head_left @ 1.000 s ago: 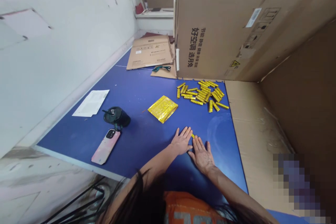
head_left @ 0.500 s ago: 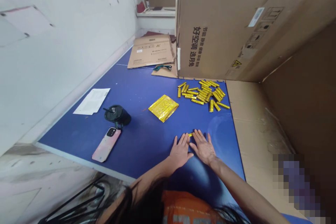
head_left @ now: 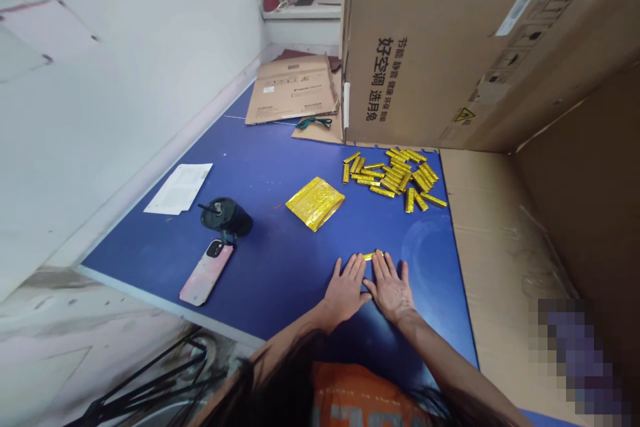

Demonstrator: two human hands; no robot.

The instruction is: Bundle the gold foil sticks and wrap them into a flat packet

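A small yellow foil strip [head_left: 369, 256] lies on the blue table [head_left: 270, 267], partly hidden by fingertips at both ends. My left hand [head_left: 345, 287] rests flat with its fingers spread, its fingertips on the strip's left end. On the right end are the fingertips of my right hand [head_left: 392, 287], also flat and spread. The two thumbs nearly meet below the strip. Farther up the table lies a flat yellow foil packet [head_left: 315, 203]. A loose pile of several yellow foil sticks [head_left: 395, 173] is at the back right.
At the left are a dark lidded cup [head_left: 227, 217], a pink phone [head_left: 206, 273] and a white paper [head_left: 179, 188]. Behind lie flat cardboard [head_left: 293, 93] and a teal cord [head_left: 314, 123]. A large cardboard box [head_left: 425, 47] stands at the back right. A wall borders the left side.
The camera view has shifted slightly. Both hands stay flat at the strip, and a little more of it shows between the fingertips.
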